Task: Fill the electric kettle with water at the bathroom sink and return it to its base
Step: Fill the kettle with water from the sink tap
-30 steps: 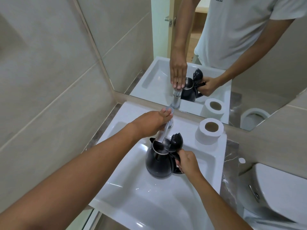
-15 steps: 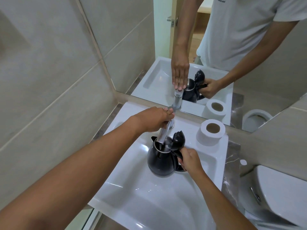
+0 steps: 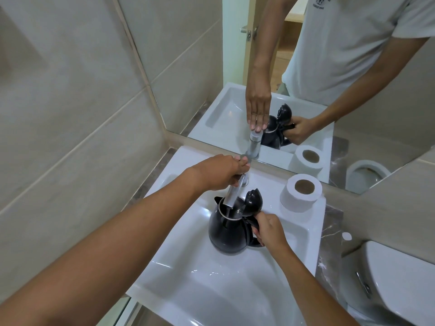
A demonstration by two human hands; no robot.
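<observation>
- Over the white sink [image 3: 313,234], my right hand [image 3: 270,229] is wrapped around the handle of the black kettle [image 3: 226,231], fingers closed on it. Kettle upright inside the basin, lid [image 3: 253,200] flipped up on the handle side.
- My left hand [image 3: 219,172] lies over the top of the tap [image 3: 233,196], fingers curled down onto its lever. Whether they clamp it or only press on it, I cannot tell from this angle.
- Spout end sits just above the kettle's open mouth, within the metal rim. A thin streak below the spout may be running water; too faint to confirm. Water level inside not visible.
- Step in hand, my judgement: filling. Kettle positioned under the spout, left hand working the tap. Base not in view, so the return leg is not yet begun.
- Surroundings: toilet roll [image 3: 301,194] stands on the sink's back ledge, to the right of the kettle and apart from it. Mirror [image 3: 367,142] behind the tap reflects both hands. Toilet cistern [image 3: 395,274] at far right.
- Next move calls for: hold the kettle level and keep its mouth under the spout while water comes; watch the level; then shut the tap with the left hand before lifting.
- Lift needs clearance: lower or draw the kettle sideways off the spout first, since the spout overlaps the rim.
- Risk noted: full kettle is heavier, one-handed grip on the handle; close the lid before carrying.
</observation>
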